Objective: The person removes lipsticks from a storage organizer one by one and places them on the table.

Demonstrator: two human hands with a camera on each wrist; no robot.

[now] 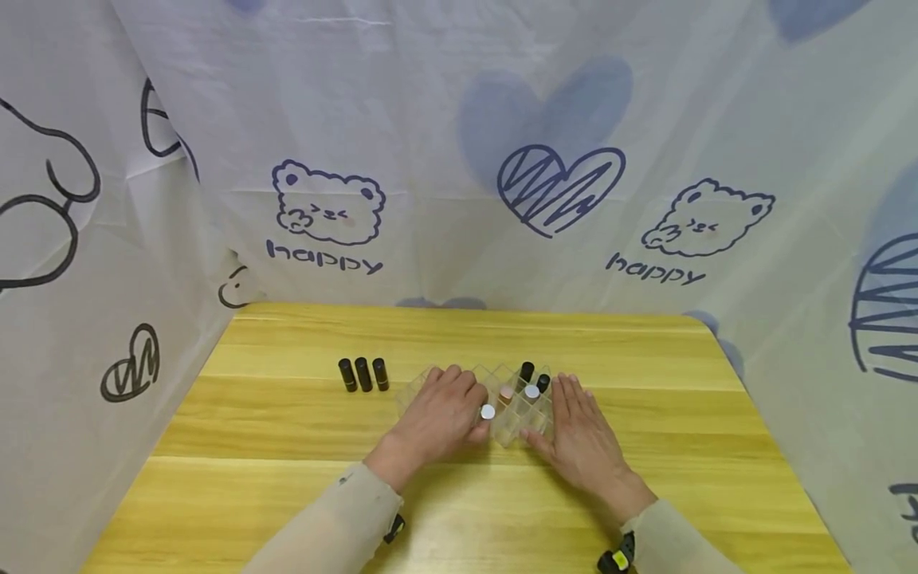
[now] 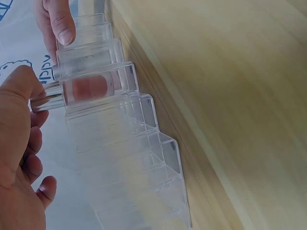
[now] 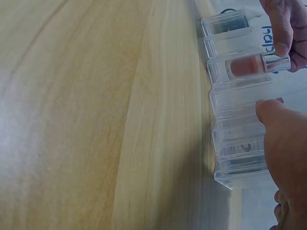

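A clear divided lipstick organizer [image 1: 511, 430] stands on the table between both hands. My left hand [image 1: 441, 410] pinches the silver cap of a lip gloss tube [image 3: 245, 66]; its pink body sits inside a front compartment, as both wrist views show. My right hand [image 1: 584, 438] rests at the organizer's right end, fingers straight along its side and thumb at the front. Near the right hand, the organizer holds two black-capped tubes [image 1: 527, 371], a silver-topped tube [image 1: 531, 392] and a pinkish-topped tube [image 1: 505, 395]. The left hand covers part of the organizer's left half.
Three black lipstick tubes [image 1: 363, 375] stand in a row on the wooden table [image 1: 287, 430], left of the organizer. A white printed cloth [image 1: 430, 143] hangs behind the table and along both sides.
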